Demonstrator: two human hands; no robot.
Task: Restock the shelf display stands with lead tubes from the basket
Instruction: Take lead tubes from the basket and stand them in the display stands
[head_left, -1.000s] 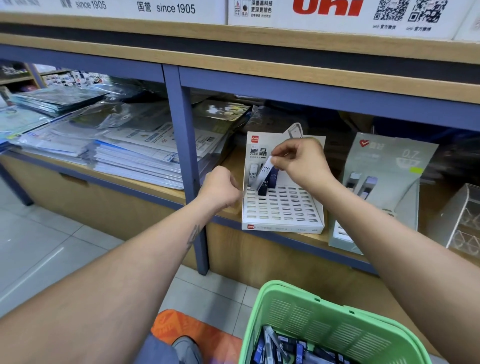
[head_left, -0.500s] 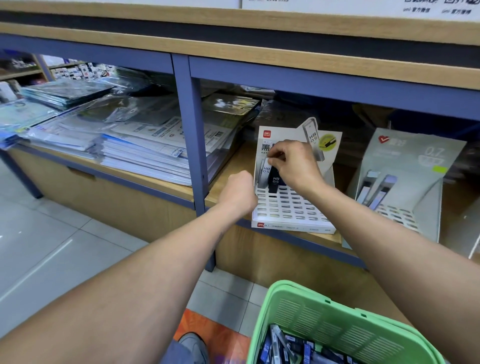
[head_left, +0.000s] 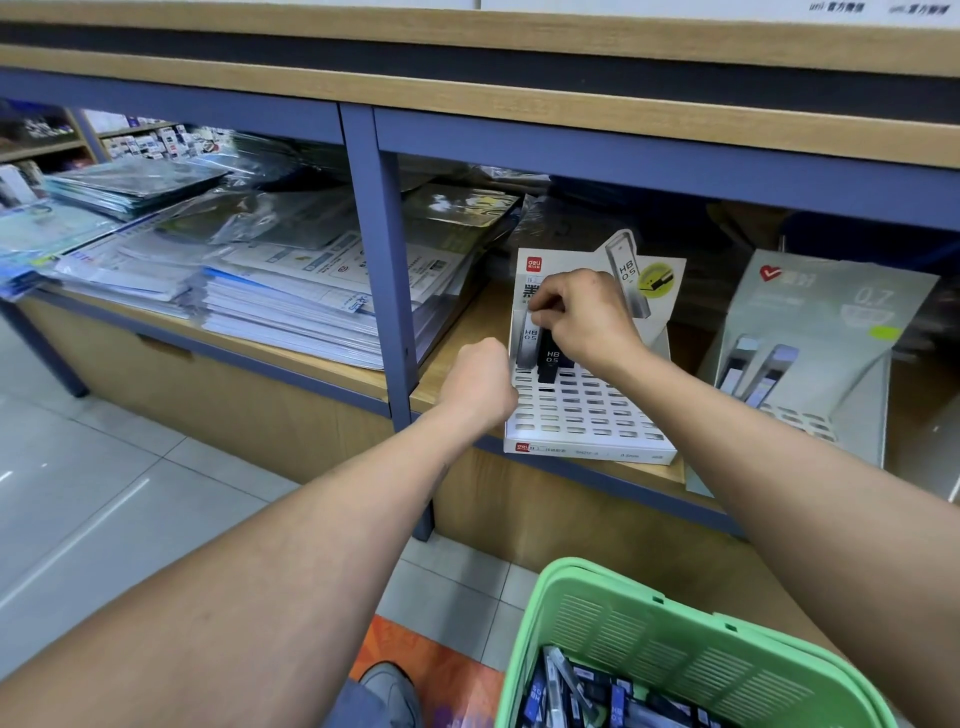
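A white display stand (head_left: 587, 415) with rows of slots sits on the lower shelf. My right hand (head_left: 582, 312) pinches the top of a grey HB 0.5 lead tube (head_left: 529, 345) standing in the stand's back row, beside a black HB 0.5 tube (head_left: 551, 358). My left hand (head_left: 478, 382) is curled at the stand's left edge; what its fingers hold is hidden. A green basket (head_left: 649, 623) with several lead tubes (head_left: 587, 691) sits at the bottom right.
A grey 0.7 display stand (head_left: 826, 332) holding two tubes stands to the right. Stacks of wrapped paper goods (head_left: 291, 280) fill the shelf bay to the left, past a blue post (head_left: 382, 270). A wooden shelf board (head_left: 519, 98) overhangs above.
My right hand has brought the grey tube from a tilt above the stand down into a back-row slot, upright. The left hand stayed at the stand's left edge.
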